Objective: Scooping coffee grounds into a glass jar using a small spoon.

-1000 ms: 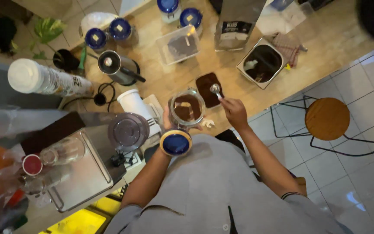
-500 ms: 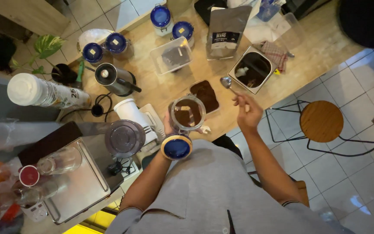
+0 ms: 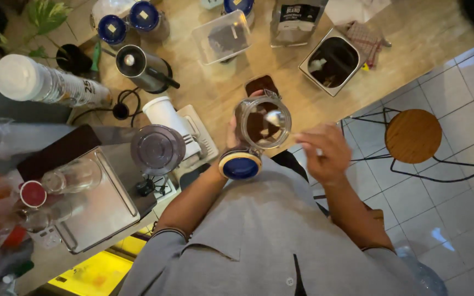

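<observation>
Left hand (image 3: pixel 231 134) gripped a glass jar (image 3: pixel 261 123) of brown powder, blue hinged lid (image 3: pixel 240 165) hanging open, right hand (image 3: pixel 325 153) blurred, held spoon (image 3: pixel 274 118) over jar mouth, above wooden counter (image 3: pixel 215 93).

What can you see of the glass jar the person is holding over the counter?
The glass jar is clear and round, seen from above with its mouth open. Its blue, tan-rimmed lid hangs hinged at the near side. Dark brown powder lies inside. The left hand grips its side; the right hand holds a metal spoon in its mouth.
</observation>
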